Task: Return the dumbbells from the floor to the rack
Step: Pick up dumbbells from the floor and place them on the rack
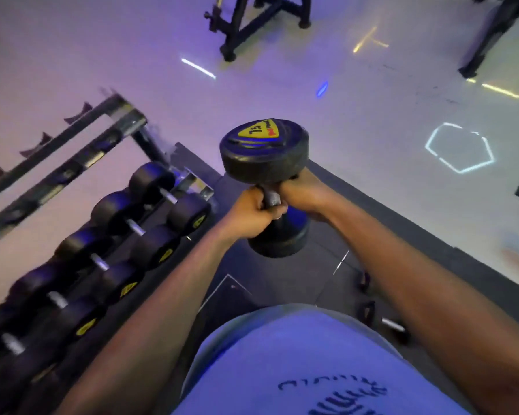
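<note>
Both hands, the left hand [253, 215] and right hand [301, 191], wrap the handle of a dumbbell [265, 175] held upright at centre frame, likely because it is heavy. The rack [108, 235] sits at lower left, its rows loaded. Another dumbbell [384, 320] lies on the floor [282, 283], lower right.

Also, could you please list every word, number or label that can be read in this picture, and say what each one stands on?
"75" on the yellow triangular label on the upper head of the held dumbbell, seen upside down; a red mark beside it is too blurred to read.
Yellow labels on the racked dumbbells: too blurred to read.
Dark print on the person's shirt: upside down and cut off, not readable.
</note>
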A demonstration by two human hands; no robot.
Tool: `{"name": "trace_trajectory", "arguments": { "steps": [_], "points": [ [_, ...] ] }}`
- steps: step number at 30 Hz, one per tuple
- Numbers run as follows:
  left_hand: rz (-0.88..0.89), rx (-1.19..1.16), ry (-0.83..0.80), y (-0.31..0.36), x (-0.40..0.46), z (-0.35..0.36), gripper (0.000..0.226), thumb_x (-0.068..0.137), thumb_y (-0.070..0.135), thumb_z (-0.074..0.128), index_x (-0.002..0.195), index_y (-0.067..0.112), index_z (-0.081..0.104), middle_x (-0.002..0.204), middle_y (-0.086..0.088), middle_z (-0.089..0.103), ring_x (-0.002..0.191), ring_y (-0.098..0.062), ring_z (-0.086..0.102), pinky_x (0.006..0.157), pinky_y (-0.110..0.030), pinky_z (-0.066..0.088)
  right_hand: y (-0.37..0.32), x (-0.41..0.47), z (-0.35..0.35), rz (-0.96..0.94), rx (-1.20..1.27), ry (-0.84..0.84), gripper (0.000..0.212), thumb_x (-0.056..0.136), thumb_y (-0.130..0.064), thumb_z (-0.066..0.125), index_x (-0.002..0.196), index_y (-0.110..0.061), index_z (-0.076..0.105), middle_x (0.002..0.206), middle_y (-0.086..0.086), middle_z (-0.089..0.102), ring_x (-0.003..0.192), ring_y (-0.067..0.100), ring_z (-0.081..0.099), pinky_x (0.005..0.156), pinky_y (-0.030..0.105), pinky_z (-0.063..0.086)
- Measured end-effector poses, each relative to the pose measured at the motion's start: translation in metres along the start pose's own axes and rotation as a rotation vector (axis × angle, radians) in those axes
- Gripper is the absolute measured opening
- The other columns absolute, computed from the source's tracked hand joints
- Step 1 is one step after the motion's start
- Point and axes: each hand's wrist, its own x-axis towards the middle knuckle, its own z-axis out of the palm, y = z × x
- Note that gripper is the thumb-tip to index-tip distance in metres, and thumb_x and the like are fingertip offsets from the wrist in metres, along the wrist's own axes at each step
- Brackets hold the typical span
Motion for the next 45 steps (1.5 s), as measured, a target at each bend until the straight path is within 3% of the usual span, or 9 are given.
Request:
{"name": "trace_trajectory", "arguments": {
  "steps": [6, 10, 15, 19, 22, 26, 33, 39, 45],
  "points": [
    [-0.069, -0.101, 0.257, -0.062, -0.073, -0.137, 0.014, 0.083, -0.006, 0.074, 0.094, 0.0, 0.069, 0.088, -0.014, 0.072, 0.08, -0.015, 0.063, 0.078, -0.034, 0.055, -0.07, 0.061, 0.161, -0.113, 0.051, -0.172, 0.019, 0.092, 0.002, 0.071, 0.107, -0.011, 0.07, 0.101, 0.007, 0.078, 0.086, -0.001, 0.07, 0.084, 0.026, 0.061],
    [-0.165, -0.06, 0.39, -0.12, -0.114, -0.222, 0.021, 0.081, 0.007, 0.074, 0.081, 0.026, 0.065, 0.081, 0.004, 0.071, 0.078, -0.013, 0.066, 0.079, -0.034, 0.056, -0.1, 0.091, 0.276, -0.156, 0.096, -0.298, 0.04, 0.079, -0.015, 0.081, 0.118, -0.012, 0.073, 0.109, 0.006, 0.08, 0.11, 0.024, 0.075, 0.099, 0.052, 0.06],
    [-0.357, -0.053, 0.532, -0.173, -0.148, -0.312, 0.038, 0.081, 0.014, 0.077, 0.115, 0.008, 0.061, 0.107, -0.012, 0.072, 0.1, -0.024, 0.069, 0.09, -0.035, 0.054, -0.133, 0.124, 0.387, -0.066, 0.19, -0.439, 0.038, 0.074, -0.016, 0.086, 0.109, -0.02, 0.074, 0.097, -0.005, 0.081, 0.096, 0.012, 0.075, 0.09, 0.035, 0.06],
    [-0.433, -0.05, 0.578, -0.209, -0.147, -0.375, 0.048, 0.074, 0.03, 0.08, 0.116, 0.013, 0.063, 0.107, -0.003, 0.073, 0.094, -0.013, 0.069, 0.088, -0.034, 0.057, -0.155, 0.172, 0.453, -0.047, 0.151, -0.548, 0.057, 0.07, -0.025, 0.091, 0.122, -0.017, 0.07, 0.11, 0.007, 0.08, 0.108, 0.024, 0.075, 0.099, 0.05, 0.06],
    [-0.473, -0.082, 0.631, -0.223, -0.134, -0.417, 0.022, 0.085, 0.004, 0.075, 0.106, 0.002, 0.068, 0.087, 0.003, 0.069, 0.071, -0.001, 0.061, 0.068, -0.011, 0.049, -0.175, 0.21, 0.495, -0.048, 0.092, -0.547, 0.032, 0.076, -0.009, 0.087, 0.104, -0.015, 0.073, 0.104, 0.016, 0.079, 0.098, 0.024, 0.074, 0.094, 0.052, 0.062],
    [-0.512, -0.169, 0.7, -0.246, -0.116, -0.462, 0.019, 0.085, -0.001, 0.071, 0.104, 0.002, 0.072, 0.099, -0.012, 0.077, 0.085, -0.018, 0.072, 0.078, -0.029, 0.055, -0.197, 0.258, 0.54, -0.047, 0.042, -0.59, 0.025, 0.08, 0.001, 0.082, 0.097, -0.014, 0.071, 0.106, 0.023, 0.076, 0.098, 0.029, 0.073, 0.093, 0.051, 0.06],
    [-0.587, -0.23, 0.726, -0.291, -0.097, -0.534, 0.028, 0.084, 0.019, 0.076, 0.111, 0.012, 0.07, 0.104, -0.005, 0.076, 0.095, -0.017, 0.072, 0.083, -0.03, 0.057, -0.212, 0.326, 0.613, 0.033, 0.028, -0.678, 0.039, 0.069, -0.016, 0.084, 0.106, -0.011, 0.075, 0.099, 0.014, 0.08, 0.102, 0.037, 0.075, 0.09, 0.059, 0.062],
    [-0.618, -0.295, 0.708, -0.343, -0.085, -0.597, 0.014, 0.087, 0.015, 0.073, 0.101, 0.012, 0.072, 0.098, -0.01, 0.077, 0.089, -0.019, 0.071, 0.077, -0.028, 0.054, -0.227, 0.375, 0.681, 0.09, -0.025, -0.696, 0.019, 0.081, -0.003, 0.072, 0.098, -0.013, 0.072, 0.089, 0.006, 0.074, 0.076, 0.013, 0.066, 0.063, 0.023, 0.057],
    [-0.715, -0.445, 0.765, -0.419, -0.07, -0.657, 0.03, 0.082, 0.028, 0.076, 0.11, 0.016, 0.073, 0.105, -0.004, 0.076, 0.099, -0.02, 0.07, 0.09, -0.039, 0.056, -0.219, 0.44, 0.783, 0.225, -0.058, -0.687, 0.03, 0.081, 0.005, 0.066, 0.109, -0.004, 0.075, 0.107, 0.02, 0.079, 0.098, 0.029, 0.077, 0.09, 0.047, 0.063]
  ]
}}
